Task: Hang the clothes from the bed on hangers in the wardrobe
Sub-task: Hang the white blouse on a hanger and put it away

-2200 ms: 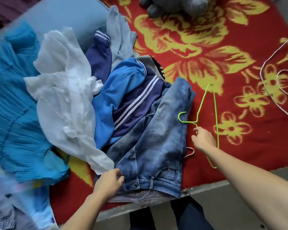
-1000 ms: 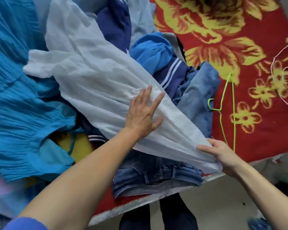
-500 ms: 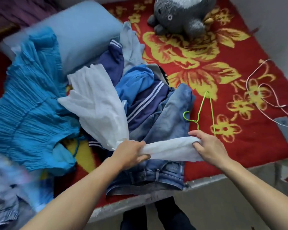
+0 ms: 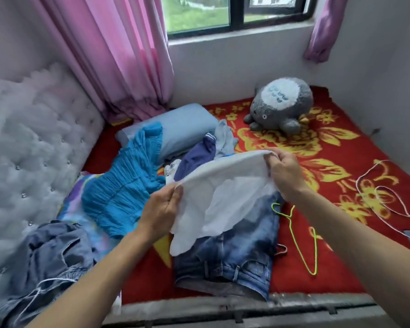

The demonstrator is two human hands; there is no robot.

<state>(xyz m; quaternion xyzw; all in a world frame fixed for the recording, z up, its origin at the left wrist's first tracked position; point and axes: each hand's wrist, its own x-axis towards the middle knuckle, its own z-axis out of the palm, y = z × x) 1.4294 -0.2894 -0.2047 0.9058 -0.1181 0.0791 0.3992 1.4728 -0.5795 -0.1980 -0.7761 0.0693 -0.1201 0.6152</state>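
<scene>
Right, the bed (image 4: 341, 245) with its red flowered blanket carries the jeans (image 4: 237, 254) at its near edge, and everything else is placed from those jeans. The pleated blue dress (image 4: 123, 192) lies to their left. The white garment (image 4: 223, 195) is held up over the jeans, and its loose lower folds drape across their upper part. The grey plush toy (image 4: 282, 105) sits well beyond the jeans, by the far wall. The green hanger (image 4: 299, 247) lies flat just right of the jeans. Your left hand (image 4: 161, 211) pinches the garment's left edge between thumb and curled fingers. Your right hand (image 4: 284, 174) grips the opposite edge, fingers curled round the cloth.
</scene>
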